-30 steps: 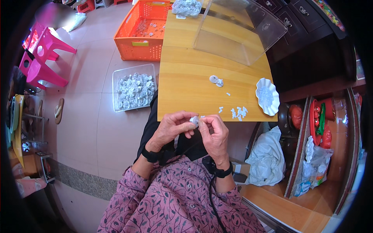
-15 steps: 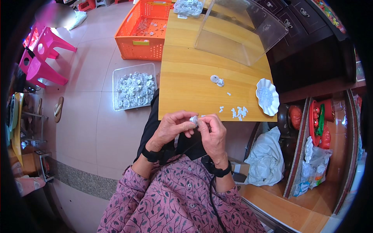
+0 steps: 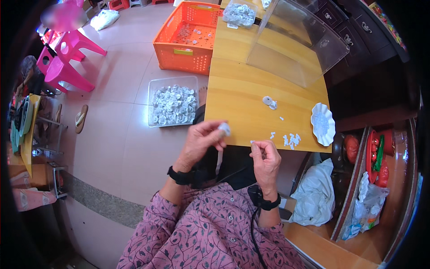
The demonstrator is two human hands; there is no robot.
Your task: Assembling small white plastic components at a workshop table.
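Observation:
My left hand (image 3: 199, 144) is raised by the table's front edge, its thumb and fingers closed on a round white plastic part (image 3: 225, 129). Away to its right, my right hand (image 3: 267, 162) pinches at a small white plastic piece (image 3: 252, 142) at the table edge; most of that grip is hidden. Beyond the right hand a cluster of small white pieces (image 3: 292, 140) lies on the yellow wooden table (image 3: 237, 89). Farther back on the tabletop rest a couple of round whitish parts (image 3: 268, 101). A white scalloped dish (image 3: 331, 130) holds small clear pieces at the right edge.
A clear bin (image 3: 151, 112) full of white round parts stands on the floor at left, before an orange crate (image 3: 181, 58). A clear plastic box (image 3: 286, 58) and a filled tub (image 3: 239, 15) occupy the table's far part. Pink stools (image 3: 67, 76) stand far left.
My hands have moved apart. The left keeps the round white part and has lifted away; the right has let go of it and closed at the table edge. The whole view has shifted.

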